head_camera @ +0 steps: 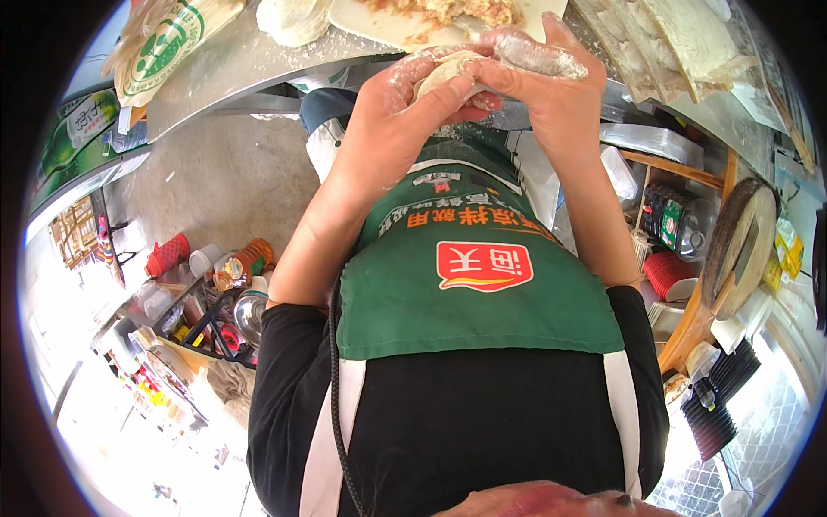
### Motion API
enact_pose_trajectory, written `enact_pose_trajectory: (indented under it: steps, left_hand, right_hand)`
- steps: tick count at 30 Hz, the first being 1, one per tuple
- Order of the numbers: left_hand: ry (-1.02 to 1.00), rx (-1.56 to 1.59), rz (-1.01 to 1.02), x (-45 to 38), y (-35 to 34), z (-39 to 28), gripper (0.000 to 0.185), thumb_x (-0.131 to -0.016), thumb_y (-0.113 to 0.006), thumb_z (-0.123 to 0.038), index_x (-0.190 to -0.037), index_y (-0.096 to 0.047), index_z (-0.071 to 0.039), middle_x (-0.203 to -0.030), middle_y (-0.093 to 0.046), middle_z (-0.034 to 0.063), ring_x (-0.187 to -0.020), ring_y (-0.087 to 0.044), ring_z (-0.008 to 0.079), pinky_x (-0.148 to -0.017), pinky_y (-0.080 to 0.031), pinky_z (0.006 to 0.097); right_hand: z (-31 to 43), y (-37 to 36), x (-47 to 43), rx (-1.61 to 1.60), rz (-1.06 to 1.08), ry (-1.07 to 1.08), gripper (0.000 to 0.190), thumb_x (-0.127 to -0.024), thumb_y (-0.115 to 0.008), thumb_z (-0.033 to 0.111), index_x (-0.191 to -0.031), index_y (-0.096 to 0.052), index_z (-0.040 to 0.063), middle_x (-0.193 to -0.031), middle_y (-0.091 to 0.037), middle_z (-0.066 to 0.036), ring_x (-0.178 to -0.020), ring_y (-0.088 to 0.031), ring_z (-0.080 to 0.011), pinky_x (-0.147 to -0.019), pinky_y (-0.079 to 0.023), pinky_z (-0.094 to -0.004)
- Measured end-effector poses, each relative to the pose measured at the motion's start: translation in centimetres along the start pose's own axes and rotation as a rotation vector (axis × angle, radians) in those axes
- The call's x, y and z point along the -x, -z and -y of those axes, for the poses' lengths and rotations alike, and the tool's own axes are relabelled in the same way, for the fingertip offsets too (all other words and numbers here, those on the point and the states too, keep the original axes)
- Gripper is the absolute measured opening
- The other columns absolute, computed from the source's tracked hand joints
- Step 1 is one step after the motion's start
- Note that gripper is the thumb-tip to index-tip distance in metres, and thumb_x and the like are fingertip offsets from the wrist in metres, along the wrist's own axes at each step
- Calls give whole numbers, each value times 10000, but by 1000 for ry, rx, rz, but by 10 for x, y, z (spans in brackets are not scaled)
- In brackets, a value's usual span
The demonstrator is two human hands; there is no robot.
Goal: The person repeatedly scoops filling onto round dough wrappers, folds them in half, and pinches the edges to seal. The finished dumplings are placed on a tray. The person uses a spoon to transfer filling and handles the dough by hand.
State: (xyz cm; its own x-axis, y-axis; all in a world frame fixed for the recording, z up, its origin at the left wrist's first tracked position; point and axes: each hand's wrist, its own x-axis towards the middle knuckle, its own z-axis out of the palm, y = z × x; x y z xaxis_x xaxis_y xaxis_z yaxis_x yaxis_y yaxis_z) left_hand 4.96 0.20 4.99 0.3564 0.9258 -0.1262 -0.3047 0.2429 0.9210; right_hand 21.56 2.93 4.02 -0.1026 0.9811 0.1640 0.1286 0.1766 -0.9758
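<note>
Up at the counter's edge, a folded piece of pale, floury dough [446,72] sits between my two hands. My left hand [387,97] cups it from the left, the thumb laid across its near side. From the right, my right hand [562,90] pinches its rim between thumb and fingers. Flour coats both hands. A grey, floury shape in the right palm is not clear enough to name. Just beyond the hands is a cream tray [362,22] bearing a minced filling [439,11]. Part of a metal utensil [473,26] shows against the filling.
Left of the tray, white dough [294,21] and a printed plastic bag [168,52] lie on the steel counter [213,81]. Floury boards [685,45] stand at the right. Lower right are a round wooden board [743,245] and shelves; a cluttered rack [194,284] stands at left.
</note>
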Motion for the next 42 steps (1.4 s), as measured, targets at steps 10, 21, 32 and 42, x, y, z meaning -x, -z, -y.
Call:
enact_pose_trajectory:
  steps: [10, 21, 32, 42]
  left_hand:
    - [-9, -34, -42, 4, -7, -8, 398, -944, -444, -195, -1260, -403, 45, -898, -600, 123, -748, -613, 181, -714, -515, 291]
    - [-195, -343, 17, -4, -6, -3, 420, -980, -384, -303, -1217, -525, 14, -680, -539, 23, -580, -488, 76, -513, -383, 209]
    - [-195, 100, -107, -11, -2, 11, 467, -986, -266, -291, -1128, -575, 28, -673, -565, 21, -531, -393, 50, -487, -320, 189]
    - [-272, 1, -69, -9, -6, 8, 292, -933, -504, -195, -1132, -599, -4, -831, -629, 20, -670, -511, 46, -551, -381, 175]
  right_hand:
    - [-2, 7, -5, -538, 97, -261, 186, -736, -673, 19, -900, -632, -57, -862, -625, -102, -772, -607, -151, -691, -470, -260]
    - [7, -2, 2, -600, 91, -240, 184, -760, -649, 5, -923, -625, -77, -913, -627, -121, -832, -629, -195, -700, -493, -295]
    - [14, -3, 3, -682, 173, -262, 270, -769, -661, 16, -1000, -597, -109, -987, -621, -144, -849, -619, -207, -715, -493, -303]
    - [7, -5, 8, -736, -8, -202, 241, -738, -663, -34, -958, -594, -102, -950, -625, -155, -828, -630, -227, -701, -494, -321]
